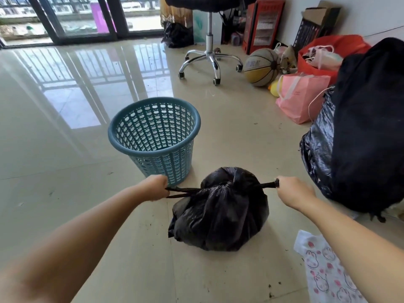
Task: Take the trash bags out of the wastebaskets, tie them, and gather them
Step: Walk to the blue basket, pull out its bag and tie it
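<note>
Glossy cream tile floor point(65, 149) reflecting daylight from dark-framed sliding glass doors point(83, 18). A chrome-based swivel chair point(209, 51) stands by the white wall point(371, 14), near a basketball point(261, 67).

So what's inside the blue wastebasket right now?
No bag or trash shows inside the blue wastebasket; only its perforated walls are visible. Its near wall hides the bottom. The black trash bag sits on the floor beside it.
</note>
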